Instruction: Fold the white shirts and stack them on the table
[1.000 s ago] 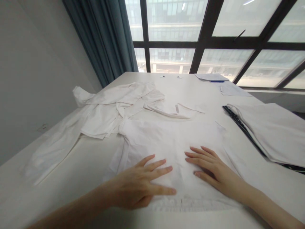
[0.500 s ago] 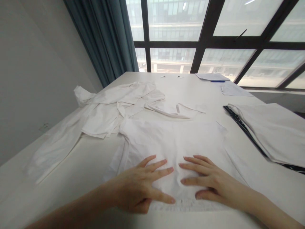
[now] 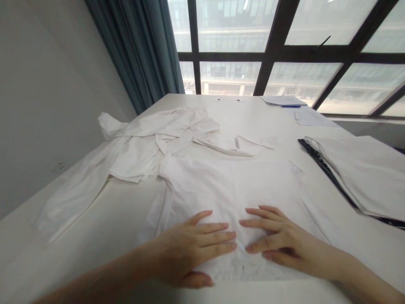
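Note:
A white garment [image 3: 215, 181] lies spread on the white table, with soft wrinkles down its middle. My left hand [image 3: 190, 249] rests flat on its near left part, fingers outstretched to the right and thumb near the bottom edge. Facing it, my right hand [image 3: 281, 236] presses lightly on the near right part with the fingers apart and pointing left. A short gap of cloth separates the two sets of fingertips. Neither hand grips the fabric. Faint dark marks run along the garment's near edge.
A rumpled white shirt-like garment [image 3: 136, 147] lies at the left, with a thin white strap [image 3: 221, 148] beside it. Folded white cloth [image 3: 367, 169] over a black item [image 3: 329, 177] is at the right. Papers [image 3: 281, 100] and a blue pen [image 3: 290, 106] lie at the far right.
My left hand has turned, its fingers drawing closer together and its thumb moving down and left. My right hand's fingers have shifted only slightly.

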`<state>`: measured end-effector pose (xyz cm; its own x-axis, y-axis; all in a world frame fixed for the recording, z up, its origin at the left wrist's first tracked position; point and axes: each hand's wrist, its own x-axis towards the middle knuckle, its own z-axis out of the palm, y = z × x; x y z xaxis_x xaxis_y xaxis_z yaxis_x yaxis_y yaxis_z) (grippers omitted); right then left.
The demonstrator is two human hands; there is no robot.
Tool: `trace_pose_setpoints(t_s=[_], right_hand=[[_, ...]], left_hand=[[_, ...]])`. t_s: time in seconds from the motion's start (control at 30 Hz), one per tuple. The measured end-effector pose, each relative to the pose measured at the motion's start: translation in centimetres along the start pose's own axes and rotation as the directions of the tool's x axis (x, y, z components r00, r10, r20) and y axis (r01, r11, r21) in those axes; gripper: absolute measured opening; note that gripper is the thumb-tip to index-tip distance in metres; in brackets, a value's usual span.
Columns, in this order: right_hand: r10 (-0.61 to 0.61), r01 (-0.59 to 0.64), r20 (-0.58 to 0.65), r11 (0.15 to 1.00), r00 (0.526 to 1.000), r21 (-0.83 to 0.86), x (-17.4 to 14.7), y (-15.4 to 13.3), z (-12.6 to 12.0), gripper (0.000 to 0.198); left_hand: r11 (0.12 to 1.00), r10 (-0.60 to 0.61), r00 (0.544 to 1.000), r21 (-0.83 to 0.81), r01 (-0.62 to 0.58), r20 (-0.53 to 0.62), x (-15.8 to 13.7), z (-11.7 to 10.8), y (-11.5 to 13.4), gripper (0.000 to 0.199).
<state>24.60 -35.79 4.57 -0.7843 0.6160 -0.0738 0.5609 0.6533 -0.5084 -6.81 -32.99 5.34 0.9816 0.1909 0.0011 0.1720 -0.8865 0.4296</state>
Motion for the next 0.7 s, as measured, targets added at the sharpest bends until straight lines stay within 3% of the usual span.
trace_pose_setpoints(t_s=[0.23,0.47,0.7], right_hand=[[0.009,-0.009,0.006,0.999,1.000,-0.048,-0.04,-0.01,0.46,0.035],[0.021,-0.022,-0.050,0.999,0.999,-0.024,0.07,0.13,0.71,0.033],[-0.025,0.022,-0.020,0.990,0.999,-0.136,0.06,0.13,0.77,0.036]], left_hand=[[0.999,0.002,1.000,0.032,-0.001,-0.021,-0.13,0.29,-0.07,0.059],[0.999,-0.028,0.999,0.019,0.027,0.038,-0.20,0.33,-0.17,0.059],[0.999,-0.025,0.999,0.035,0.024,0.030,-0.19,0.33,-0.32,0.062]])
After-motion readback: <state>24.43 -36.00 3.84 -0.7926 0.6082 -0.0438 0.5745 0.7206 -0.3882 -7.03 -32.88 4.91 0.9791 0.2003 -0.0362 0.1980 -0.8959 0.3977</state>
